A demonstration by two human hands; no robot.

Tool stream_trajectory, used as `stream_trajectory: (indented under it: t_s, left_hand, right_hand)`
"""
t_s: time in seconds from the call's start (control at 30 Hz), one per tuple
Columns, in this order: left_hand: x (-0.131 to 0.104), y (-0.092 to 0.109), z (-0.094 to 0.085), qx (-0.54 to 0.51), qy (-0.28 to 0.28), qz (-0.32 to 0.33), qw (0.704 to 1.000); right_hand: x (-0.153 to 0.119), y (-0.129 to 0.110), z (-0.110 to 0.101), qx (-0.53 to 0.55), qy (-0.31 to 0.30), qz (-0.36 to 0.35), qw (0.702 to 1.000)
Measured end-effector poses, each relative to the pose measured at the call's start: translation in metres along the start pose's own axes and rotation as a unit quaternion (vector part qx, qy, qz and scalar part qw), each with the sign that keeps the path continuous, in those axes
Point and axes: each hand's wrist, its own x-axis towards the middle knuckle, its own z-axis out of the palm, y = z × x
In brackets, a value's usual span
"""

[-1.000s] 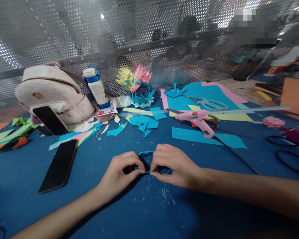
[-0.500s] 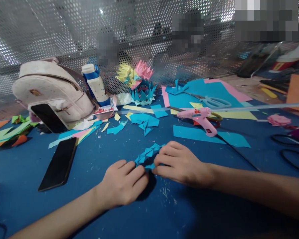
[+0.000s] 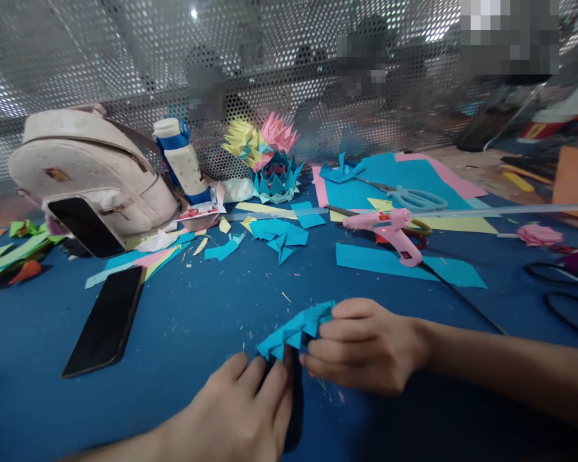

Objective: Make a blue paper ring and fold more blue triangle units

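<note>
A folded blue paper strip [image 3: 296, 328] with a row of pointed flaps is held just over the blue table [image 3: 183, 410]. Its right end is pinched by my right hand [image 3: 370, 346], whose fingers are curled. My left hand [image 3: 245, 404] grips the lower left edge with its fingertips; part of the strip there is hidden. Beyond my hands lie blue paper scraps [image 3: 282, 237] and a flat blue strip [image 3: 409, 264]. A pink glue gun [image 3: 390, 228] with a red light rests behind that strip.
Paper flowers [image 3: 274, 176] stand at the back, beside a bottle [image 3: 182, 160] and a pale backpack [image 3: 87, 160]. A black phone [image 3: 106, 321] lies at left. Scissors [image 3: 417, 197] rest on blue sheets. The glue gun's cable [image 3: 462, 301] runs right.
The blue folded strip has tilted and come nearer to me, its points now facing down. My left hand has moved down, and my right hand down and slightly right.
</note>
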Motion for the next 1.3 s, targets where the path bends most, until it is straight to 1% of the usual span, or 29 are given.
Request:
stream_trajectory:
  t_s: [0.03, 0.1, 0.17, 0.23, 0.3, 0.37, 0.47, 0.53, 0.63, 0.77, 0.83, 0.93, 1.0, 1.07, 1.17, 1.23, 1.3]
  left_hand:
    - [0.0, 0.0, 0.0, -0.006, -0.001, 0.0, 1.0]
    - [-0.001, -0.001, -0.001, -0.017, -0.011, 0.0, 1.0]
    - [-0.001, -0.003, -0.002, -0.024, -0.026, 0.003, 0.999]
    - [-0.002, -0.005, -0.002, -0.034, -0.036, 0.007, 0.999]
    - [-0.001, -0.007, -0.002, -0.046, -0.034, 0.006, 0.998]
    - [-0.001, -0.008, -0.001, -0.059, -0.022, 0.001, 0.998]
    - [0.0, -0.01, 0.001, -0.071, -0.007, -0.006, 0.997]
    - [0.0, -0.012, 0.002, -0.07, -0.005, -0.004, 0.998]
    - [0.0, -0.012, 0.001, -0.062, -0.018, 0.01, 0.998]
    - [-0.001, -0.012, 0.0, -0.064, -0.035, 0.023, 0.997]
    - [-0.001, -0.012, 0.0, -0.067, -0.036, 0.024, 0.997]
    - [0.0, -0.013, 0.0, -0.074, -0.031, 0.019, 0.997]
    - [-0.001, -0.014, 0.001, -0.085, -0.027, 0.017, 0.996]
    - [-0.002, -0.017, 0.003, -0.103, -0.032, 0.016, 0.994]
    - [-0.004, -0.021, 0.006, -0.13, -0.038, 0.014, 0.991]
    - [-0.005, -0.024, 0.007, -0.139, -0.02, 0.012, 0.99]
    - [-0.004, -0.028, 0.008, -0.139, 0.006, 0.007, 0.99]
  right_hand:
    - [0.0, 0.002, -0.001, -0.001, 0.046, -0.036, 0.998]
    - [0.0, 0.006, -0.003, 0.017, 0.102, -0.02, 0.994]
    - [0.0, 0.01, -0.002, 0.057, 0.132, 0.043, 0.989]
    - [0.0, 0.013, -0.001, 0.114, 0.139, 0.113, 0.977]
    - [-0.001, 0.016, 0.001, 0.166, 0.131, 0.17, 0.962]
    - [-0.001, 0.018, 0.002, 0.203, 0.126, 0.203, 0.949]
    - [-0.002, 0.021, 0.004, 0.251, 0.116, 0.228, 0.934]
    - [-0.002, 0.023, 0.006, 0.279, 0.098, 0.243, 0.924]
    - [-0.002, 0.026, 0.008, 0.314, 0.057, 0.268, 0.909]
    - [-0.002, 0.029, 0.012, 0.33, 0.018, 0.317, 0.889]
    - [-0.002, 0.029, 0.013, 0.345, 0.005, 0.349, 0.871]
    - [-0.003, 0.029, 0.014, 0.38, -0.011, 0.401, 0.833]
    - [-0.004, 0.028, 0.014, 0.395, -0.02, 0.425, 0.814]
    - [-0.005, 0.028, 0.013, 0.399, -0.027, 0.434, 0.807]
    - [-0.005, 0.028, 0.013, 0.395, -0.032, 0.434, 0.809]
    - [-0.005, 0.029, 0.014, 0.398, -0.025, 0.438, 0.806]
    - [-0.005, 0.029, 0.016, 0.414, -0.015, 0.44, 0.797]
